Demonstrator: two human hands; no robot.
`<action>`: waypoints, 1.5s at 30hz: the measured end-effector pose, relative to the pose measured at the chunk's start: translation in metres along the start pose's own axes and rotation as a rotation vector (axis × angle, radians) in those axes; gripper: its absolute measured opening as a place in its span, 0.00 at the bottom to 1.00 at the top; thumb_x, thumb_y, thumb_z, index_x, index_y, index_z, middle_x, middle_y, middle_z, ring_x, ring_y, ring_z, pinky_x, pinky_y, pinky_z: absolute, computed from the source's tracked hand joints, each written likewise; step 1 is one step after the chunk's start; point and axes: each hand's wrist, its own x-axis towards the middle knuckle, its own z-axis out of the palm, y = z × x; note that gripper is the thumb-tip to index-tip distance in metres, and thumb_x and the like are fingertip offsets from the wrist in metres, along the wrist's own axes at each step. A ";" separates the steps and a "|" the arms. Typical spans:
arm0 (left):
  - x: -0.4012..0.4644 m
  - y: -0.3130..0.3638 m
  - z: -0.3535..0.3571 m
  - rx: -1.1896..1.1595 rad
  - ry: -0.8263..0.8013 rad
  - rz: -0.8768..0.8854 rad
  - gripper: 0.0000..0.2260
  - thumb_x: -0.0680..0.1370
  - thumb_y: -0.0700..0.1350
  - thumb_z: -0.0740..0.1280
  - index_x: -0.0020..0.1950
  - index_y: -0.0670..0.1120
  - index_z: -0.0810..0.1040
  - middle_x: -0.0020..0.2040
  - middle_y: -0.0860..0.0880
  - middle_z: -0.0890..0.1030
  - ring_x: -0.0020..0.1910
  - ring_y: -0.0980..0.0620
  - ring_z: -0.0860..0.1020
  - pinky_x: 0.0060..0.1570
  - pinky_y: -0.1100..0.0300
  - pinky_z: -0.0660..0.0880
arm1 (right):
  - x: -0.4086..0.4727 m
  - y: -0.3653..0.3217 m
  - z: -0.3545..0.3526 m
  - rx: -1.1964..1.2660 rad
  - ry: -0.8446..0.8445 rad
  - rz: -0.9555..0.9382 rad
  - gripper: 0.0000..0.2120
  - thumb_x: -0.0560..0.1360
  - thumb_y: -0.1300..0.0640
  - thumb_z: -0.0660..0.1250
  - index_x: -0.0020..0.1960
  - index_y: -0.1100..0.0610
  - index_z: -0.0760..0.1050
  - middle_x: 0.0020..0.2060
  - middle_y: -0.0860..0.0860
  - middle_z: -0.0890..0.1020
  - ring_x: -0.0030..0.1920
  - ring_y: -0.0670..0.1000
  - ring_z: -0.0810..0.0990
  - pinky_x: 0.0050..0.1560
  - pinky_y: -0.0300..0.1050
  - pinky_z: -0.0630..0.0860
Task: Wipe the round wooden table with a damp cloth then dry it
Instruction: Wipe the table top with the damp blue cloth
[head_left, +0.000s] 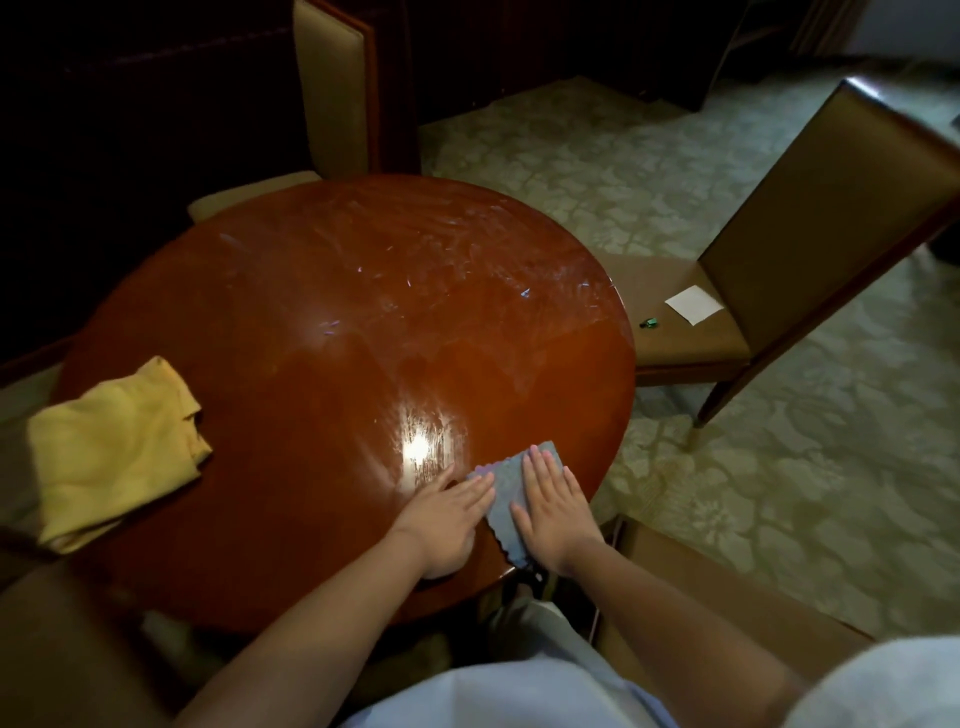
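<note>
The round wooden table (311, 322) fills the middle of the view, glossy red-brown, with pale wet smears across its far half. A small grey cloth (503, 493) lies flat near the table's near right edge. My right hand (553, 506) presses on it with straight fingers. My left hand (447, 514) lies flat on the wood just left of the cloth, its fingertips touching the cloth's edge. A folded yellow cloth (114, 452) rests at the table's left edge, partly hanging over it.
A tan chair (810, 244) stands right of the table, with a white paper (693, 304) and a small green object (649, 324) on its seat. Another chair (332, 88) stands behind the table. A brown seat (727, 582) is close at near right. Patterned carpet covers the floor.
</note>
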 end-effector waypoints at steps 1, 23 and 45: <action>0.000 0.001 0.000 -0.003 -0.001 -0.008 0.26 0.82 0.48 0.48 0.78 0.46 0.43 0.78 0.49 0.42 0.77 0.55 0.42 0.69 0.55 0.31 | 0.000 -0.001 -0.001 -0.003 -0.004 0.001 0.43 0.64 0.35 0.19 0.73 0.58 0.28 0.70 0.50 0.29 0.70 0.48 0.27 0.70 0.46 0.30; 0.131 -0.070 -0.063 -0.110 -0.040 -0.253 0.28 0.81 0.47 0.50 0.78 0.44 0.43 0.79 0.48 0.42 0.77 0.55 0.42 0.74 0.49 0.38 | 0.164 0.043 -0.062 -0.100 0.025 -0.094 0.42 0.65 0.41 0.22 0.76 0.58 0.33 0.76 0.51 0.35 0.75 0.49 0.33 0.72 0.46 0.33; 0.210 -0.105 -0.107 -0.245 -0.030 -0.483 0.28 0.81 0.48 0.49 0.78 0.44 0.44 0.79 0.48 0.45 0.77 0.54 0.45 0.73 0.48 0.39 | 0.278 0.086 -0.112 -0.189 -0.012 -0.357 0.39 0.66 0.41 0.22 0.74 0.57 0.30 0.76 0.53 0.36 0.75 0.50 0.33 0.72 0.46 0.32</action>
